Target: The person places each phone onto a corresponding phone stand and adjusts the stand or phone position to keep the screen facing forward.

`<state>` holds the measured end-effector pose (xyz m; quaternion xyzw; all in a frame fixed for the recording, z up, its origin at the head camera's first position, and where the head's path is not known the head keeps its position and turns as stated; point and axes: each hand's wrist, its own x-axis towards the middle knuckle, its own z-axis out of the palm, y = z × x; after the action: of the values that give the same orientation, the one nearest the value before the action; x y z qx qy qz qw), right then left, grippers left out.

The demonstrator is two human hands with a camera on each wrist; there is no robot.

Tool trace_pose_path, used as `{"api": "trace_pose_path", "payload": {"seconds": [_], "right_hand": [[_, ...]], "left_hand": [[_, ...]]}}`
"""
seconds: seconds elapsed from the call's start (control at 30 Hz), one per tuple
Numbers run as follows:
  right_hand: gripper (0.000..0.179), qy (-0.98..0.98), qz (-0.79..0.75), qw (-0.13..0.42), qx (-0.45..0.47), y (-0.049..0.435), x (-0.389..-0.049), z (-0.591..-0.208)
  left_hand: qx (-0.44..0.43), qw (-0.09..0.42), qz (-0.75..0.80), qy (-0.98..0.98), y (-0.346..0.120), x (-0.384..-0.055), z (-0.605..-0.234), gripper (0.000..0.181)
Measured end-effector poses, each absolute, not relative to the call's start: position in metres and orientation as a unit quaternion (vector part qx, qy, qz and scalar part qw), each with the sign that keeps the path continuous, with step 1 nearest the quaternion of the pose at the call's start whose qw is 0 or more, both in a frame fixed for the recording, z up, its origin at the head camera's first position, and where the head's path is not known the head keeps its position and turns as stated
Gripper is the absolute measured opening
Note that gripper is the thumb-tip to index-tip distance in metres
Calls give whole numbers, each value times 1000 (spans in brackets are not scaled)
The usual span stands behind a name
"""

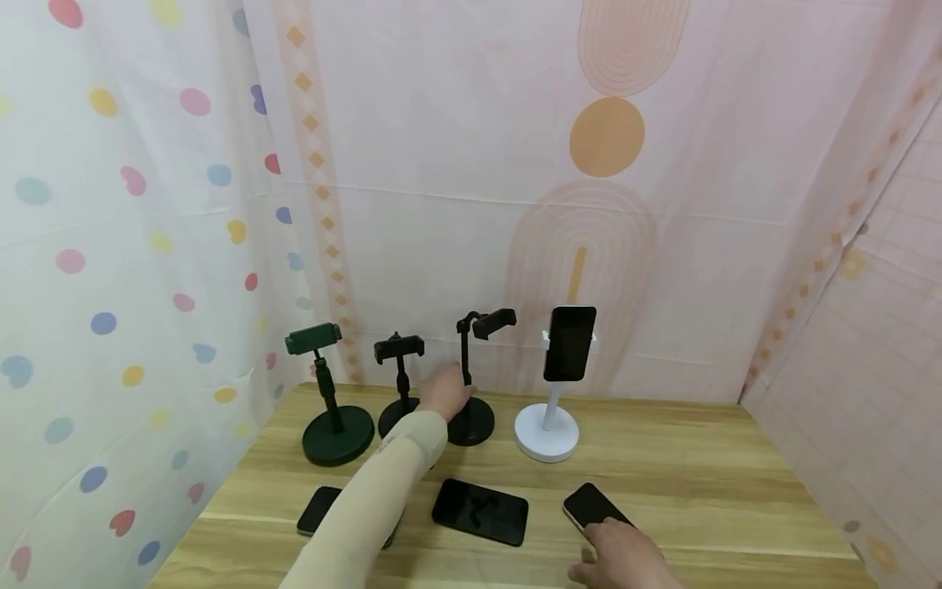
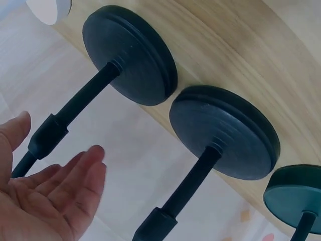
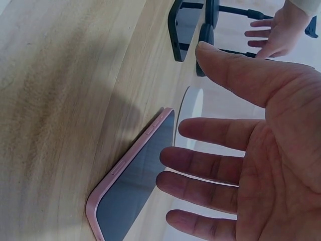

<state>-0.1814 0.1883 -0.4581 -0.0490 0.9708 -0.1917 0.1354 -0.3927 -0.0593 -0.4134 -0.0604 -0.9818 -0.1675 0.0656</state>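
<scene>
Between two black phone stands, my left hand point(image 1: 445, 391) reaches to the pole of the right-hand black phone stand point(image 1: 471, 421). In the left wrist view its fingers are spread loosely beside that pole point(image 2: 85, 98), not curled round it. The other black stand point(image 1: 400, 350) is just left of the hand. My right hand point(image 1: 625, 556) hovers by a phone point(image 1: 594, 505) lying face up at the front right. The right wrist view shows that phone's pink edge point(image 3: 120, 170) and the hand's straight, spread fingers, holding nothing.
A dark green stand point(image 1: 338, 433) stands at the left. On the right, a white stand point(image 1: 546, 432) holds an upright phone point(image 1: 570, 343). Another phone point(image 1: 481, 512) lies mid-table, and one more point(image 1: 318, 509) is partly hidden under the left sleeve. Patterned curtains point(image 1: 441, 164) hang behind.
</scene>
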Motion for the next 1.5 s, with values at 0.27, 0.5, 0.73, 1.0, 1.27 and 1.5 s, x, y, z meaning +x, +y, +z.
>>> {"api": "trace_pose_path", "payload": {"seconds": [0.27,0.5,0.73,1.0,1.27,1.5], "right_hand": [[43,970,-197,139,-43,189,-182,-459],[40,971,-191,132,-48,192,-181,-459],[42,972,-192,124,-54,190,-180,-459],[44,971,-198,127,-52,188,-180,-458],[44,970,-201,128,-55,190,-181,-458],[42,971,-197,126,-53,189,-179,-456]], "left_hand": [[-64,81,-259,-960,-55,-403,-423,28],[-50,88,-307,-946,-58,-410,-425,15],[-83,82,-325,-938,-58,-402,-423,10],[-114,76,-338,-931,-51,-395,-420,9],[-143,64,-304,-940,-44,-386,-419,7],[-146,56,-308,-938,-43,-383,-421,7]]}}
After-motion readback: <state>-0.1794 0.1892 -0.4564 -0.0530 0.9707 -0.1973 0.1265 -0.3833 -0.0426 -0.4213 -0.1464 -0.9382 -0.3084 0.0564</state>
